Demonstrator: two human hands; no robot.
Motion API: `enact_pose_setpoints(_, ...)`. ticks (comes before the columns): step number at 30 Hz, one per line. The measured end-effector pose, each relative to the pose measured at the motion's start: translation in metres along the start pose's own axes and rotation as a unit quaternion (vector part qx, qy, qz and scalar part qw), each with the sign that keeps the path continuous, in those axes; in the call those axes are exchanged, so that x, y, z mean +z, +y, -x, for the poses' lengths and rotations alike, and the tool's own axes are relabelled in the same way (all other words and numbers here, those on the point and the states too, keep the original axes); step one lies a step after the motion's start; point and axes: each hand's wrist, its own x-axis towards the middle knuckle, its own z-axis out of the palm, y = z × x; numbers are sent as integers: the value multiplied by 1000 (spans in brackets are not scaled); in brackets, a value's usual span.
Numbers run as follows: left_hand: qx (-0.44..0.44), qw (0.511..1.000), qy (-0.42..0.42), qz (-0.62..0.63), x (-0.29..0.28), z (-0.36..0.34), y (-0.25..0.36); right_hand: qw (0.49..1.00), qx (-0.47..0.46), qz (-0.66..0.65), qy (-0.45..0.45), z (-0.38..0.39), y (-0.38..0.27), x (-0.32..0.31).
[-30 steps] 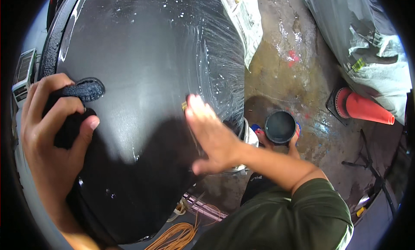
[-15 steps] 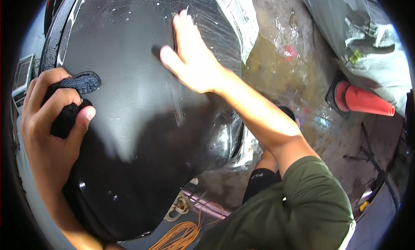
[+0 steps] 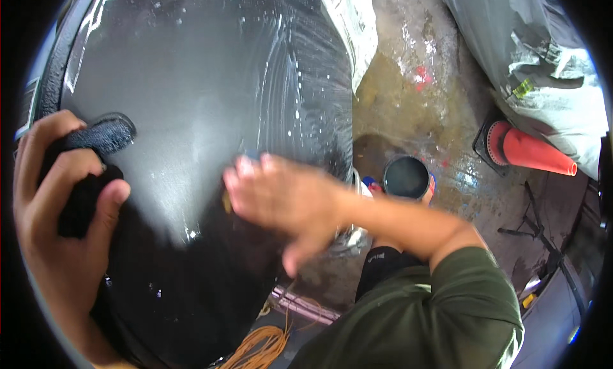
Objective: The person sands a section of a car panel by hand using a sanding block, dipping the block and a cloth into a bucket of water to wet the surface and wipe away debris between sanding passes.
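A wet, glossy black car panel (image 3: 172, 101) fills the left half of the view, streaked with pale liquid and white specks. My left hand (image 3: 64, 184) is curled round a dark textured pad (image 3: 105, 133) at the panel's left edge. Across the middle of the panel, my right hand (image 3: 281, 193) presses down, palm low, with its thumb toward me and motion blur over it. Dull yellow and bluish slivers show at its fingertips; what lies under them is mostly hidden.
A dark bucket (image 3: 407, 177) of liquid stands on the wet floor by my feet. An orange cone (image 3: 533, 150) lies on its side near a grey cover (image 3: 511, 43). White plastic sheeting (image 3: 354, 30) hangs at the panel's right edge. Coiled orange cord (image 3: 258, 346) lies below.
My right hand has moved from the far part of the panel back toward me and turned, its fingers now pointing left. Wet streaks show where it was. The bucket has come into view.
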Motion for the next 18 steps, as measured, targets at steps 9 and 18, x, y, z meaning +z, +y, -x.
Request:
enact_pose_setpoints(9,7,1000,10,-15,2,0,-3,987,98,-122,-25,3,-17,-10)
enact_pose_setpoints(18,-20,1000,-5,-2,6,9,-11,989,92,-109,-42,-32,13,-35)
